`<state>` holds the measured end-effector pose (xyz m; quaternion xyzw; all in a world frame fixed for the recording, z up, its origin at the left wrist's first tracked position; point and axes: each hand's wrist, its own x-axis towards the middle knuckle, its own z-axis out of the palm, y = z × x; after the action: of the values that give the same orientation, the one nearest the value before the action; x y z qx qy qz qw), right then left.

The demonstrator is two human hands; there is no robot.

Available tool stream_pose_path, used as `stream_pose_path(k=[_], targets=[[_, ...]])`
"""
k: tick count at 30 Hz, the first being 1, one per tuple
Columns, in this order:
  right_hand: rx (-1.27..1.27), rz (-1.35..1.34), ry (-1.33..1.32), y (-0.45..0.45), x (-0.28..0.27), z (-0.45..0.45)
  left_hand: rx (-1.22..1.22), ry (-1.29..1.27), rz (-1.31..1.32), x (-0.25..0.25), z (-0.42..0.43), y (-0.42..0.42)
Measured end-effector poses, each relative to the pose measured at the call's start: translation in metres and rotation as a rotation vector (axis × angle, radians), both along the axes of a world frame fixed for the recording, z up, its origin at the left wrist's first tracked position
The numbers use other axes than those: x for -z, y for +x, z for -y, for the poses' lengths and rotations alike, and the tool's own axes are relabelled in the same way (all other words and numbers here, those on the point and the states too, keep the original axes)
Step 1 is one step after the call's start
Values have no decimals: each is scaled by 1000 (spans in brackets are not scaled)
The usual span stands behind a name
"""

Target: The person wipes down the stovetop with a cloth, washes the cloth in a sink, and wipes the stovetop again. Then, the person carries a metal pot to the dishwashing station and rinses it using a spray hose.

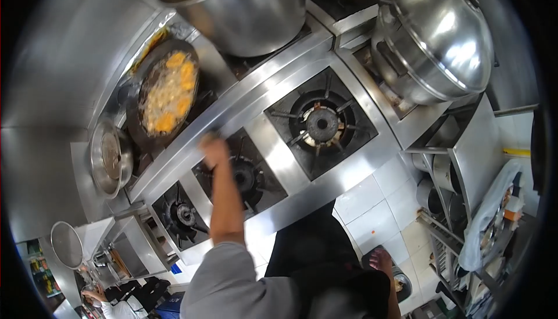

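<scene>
My left hand [214, 150], blurred, reaches over the steel front rail of the stove [285, 159]. Its fingers look curled around something small that I cannot make out. Just up and left of it, a dark pan [137, 120] holds bubbling oil with orange pieces [165, 122] frying in it. At the lower right, my right hand [381, 259] is closed on the edge of a dark-rimmed metal tray [406, 289] beside my body, with a little food inside.
A large steel pot [250, 20] stands at the top, a domed steel pot [442, 46] at upper right. Open burners [321, 123] lie before me. A metal bowl [110, 159] is at left. Shelving [444, 174] stands at right. Another person's hand [93, 294] shows at lower left.
</scene>
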<state>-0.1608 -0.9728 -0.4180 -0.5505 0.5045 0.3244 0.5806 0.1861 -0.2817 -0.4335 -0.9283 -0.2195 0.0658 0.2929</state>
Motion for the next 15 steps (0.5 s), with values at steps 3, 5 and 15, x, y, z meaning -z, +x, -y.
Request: stream_pose_path(k=[3, 5, 15], targets=[[-60, 17, -22, -14, 7, -13, 246, -1028, 905, -7, 146, 85], [-186, 83, -49, -25, 9, -27, 613, -1273, 803, 25, 178, 137], [26, 94, -131, -193, 3, -21, 351, -698, 419, -12, -105, -112]])
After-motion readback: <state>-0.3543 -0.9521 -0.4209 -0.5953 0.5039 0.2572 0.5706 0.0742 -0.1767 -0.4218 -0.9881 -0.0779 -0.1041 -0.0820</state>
